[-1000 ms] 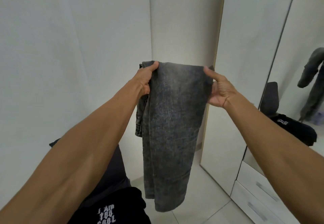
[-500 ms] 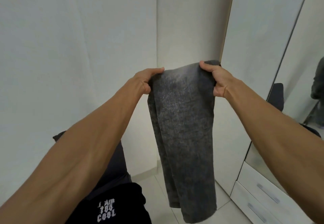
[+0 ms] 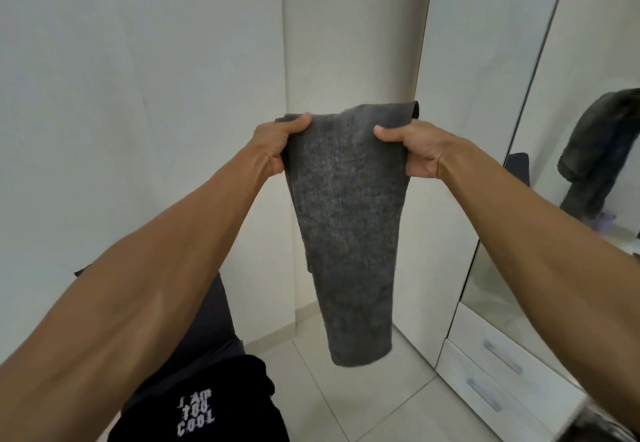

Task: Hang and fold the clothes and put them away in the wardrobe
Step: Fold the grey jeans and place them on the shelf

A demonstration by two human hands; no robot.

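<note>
Grey jeans hang doubled in mid-air beside the wardrobe, left hand and right hand each clamped on a top corner, likely to keep the fold straight before storing.

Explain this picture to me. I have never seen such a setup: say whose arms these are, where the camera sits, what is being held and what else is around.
There is no machine here. A person wears one wide-angle camera on the head, looking forward and down, so the two bare arms are their own. This is the only view. The left hand and the right hand each grip the top edge of a pair of grey jeans, which hangs straight down, its lower end above the tiled floor. At lower left lies a black garment with white lettering. On the right stands the white wardrobe, with a mirror door and two drawers beneath.
</note>
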